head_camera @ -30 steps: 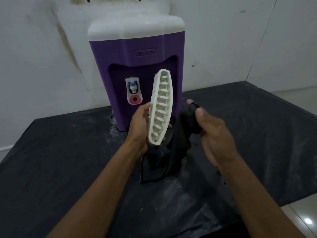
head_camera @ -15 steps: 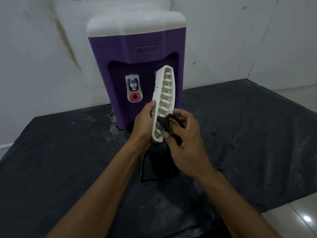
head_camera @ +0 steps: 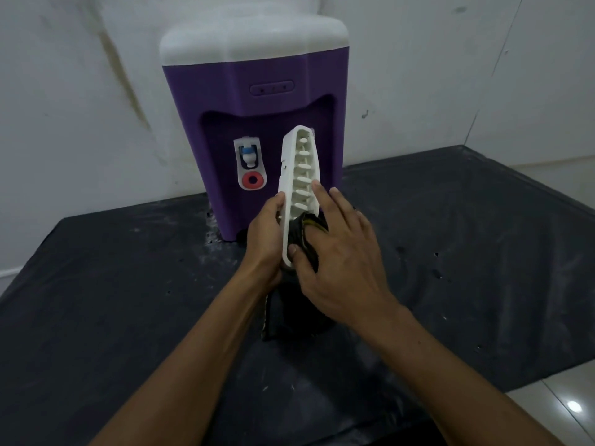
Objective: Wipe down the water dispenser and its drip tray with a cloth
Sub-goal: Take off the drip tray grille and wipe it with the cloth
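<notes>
At twelve o'clock I see the water dispenser (head_camera: 254,91) in smooth plastic: a purple body with a faint sheen and a matt white top. The drip tray (head_camera: 297,175) is matt white moulded plastic. The cloth (head_camera: 299,235) is soft dark fabric. A dusty, wrinkled black sheet (head_camera: 128,284) covers the table. At four o'clock the floor tiles (head_camera: 563,410) are glossy.

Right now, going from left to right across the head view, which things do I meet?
Wall stain → left hand → white drip tray → right hand → floor reflection. The dispenser and the cloth overlap these, so I leave them out.
</notes>
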